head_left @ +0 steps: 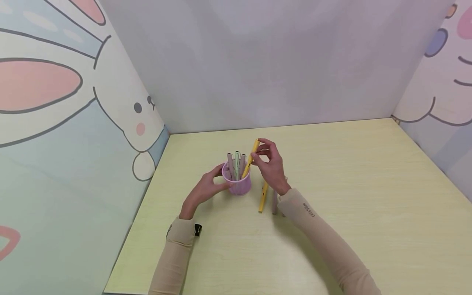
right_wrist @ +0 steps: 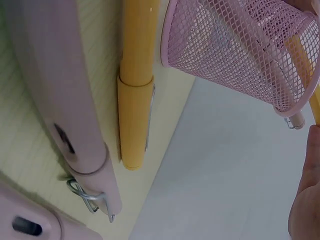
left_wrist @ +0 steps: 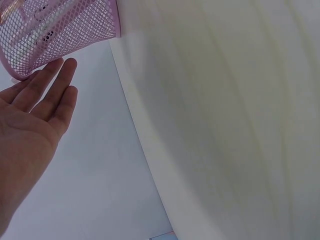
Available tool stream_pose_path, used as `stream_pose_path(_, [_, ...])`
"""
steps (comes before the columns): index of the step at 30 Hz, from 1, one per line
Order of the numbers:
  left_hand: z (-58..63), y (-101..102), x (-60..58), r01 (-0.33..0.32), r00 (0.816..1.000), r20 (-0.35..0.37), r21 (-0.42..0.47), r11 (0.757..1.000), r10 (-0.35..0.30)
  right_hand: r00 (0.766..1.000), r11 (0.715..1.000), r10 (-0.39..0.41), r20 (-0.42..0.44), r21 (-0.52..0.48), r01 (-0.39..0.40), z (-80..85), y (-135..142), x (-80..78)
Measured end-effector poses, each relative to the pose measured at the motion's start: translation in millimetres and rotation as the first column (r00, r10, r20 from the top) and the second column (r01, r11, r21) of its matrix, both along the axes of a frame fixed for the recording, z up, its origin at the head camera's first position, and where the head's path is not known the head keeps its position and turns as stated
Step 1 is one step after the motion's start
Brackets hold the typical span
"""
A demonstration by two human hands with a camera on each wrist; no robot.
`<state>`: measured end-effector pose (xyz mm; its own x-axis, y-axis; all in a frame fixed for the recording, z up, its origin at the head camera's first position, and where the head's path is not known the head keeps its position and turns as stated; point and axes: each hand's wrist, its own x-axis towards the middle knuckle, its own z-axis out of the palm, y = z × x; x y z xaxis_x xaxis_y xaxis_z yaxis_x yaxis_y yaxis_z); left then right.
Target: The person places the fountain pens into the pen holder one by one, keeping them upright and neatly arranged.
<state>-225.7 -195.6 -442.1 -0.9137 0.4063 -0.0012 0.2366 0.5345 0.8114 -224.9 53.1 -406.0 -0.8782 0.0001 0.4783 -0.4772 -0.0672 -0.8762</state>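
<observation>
- The right hand point(head_left: 272, 167) pinches a slim, glossy yellow pen point(head_left: 249, 162), tilted, its lower end inside the cup point(head_left: 241, 188).
- Pinkish-lilac mesh, round-rimmed, the cup stands upright on the table point(head_left: 350, 196), held between the left hand's point(head_left: 205, 189) thumb and fingers.
- Mauve pens point(head_left: 230, 164) and a pale green pen point(head_left: 237, 164) share it.

Right hand point(head_left: 272, 167) in fingertip pinch

I've got a beige left sleeve point(head_left: 170, 262) behind the bare left hand point(head_left: 205, 189), dark mark point(head_left: 169, 230) on its cuff point(head_left: 183, 230), unreadable. Matching right sleeve point(head_left: 326, 246) behind the bare right hand point(head_left: 271, 168), wrinkled farther back; dark lettering point(head_left: 309, 209) toward the hand, "Slim" legible.
</observation>
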Motion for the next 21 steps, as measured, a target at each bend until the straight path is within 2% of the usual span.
stream_pose_path(7, [0.0,-0.4,0.5,0.006,1.000,-0.008,0.018,1.000,-0.006,0.999,0.999,0.036,-0.010,0.002,-0.036,-2.0,-0.1,0.4])
stream_pose_path(21, [-2.5,-3.2,-1.8,0.017,0.999,-0.029,0.014,1.000,-0.016,1.000,1.000,0.031,0.005,0.007,-0.031,-4.4,16.3,-2.1])
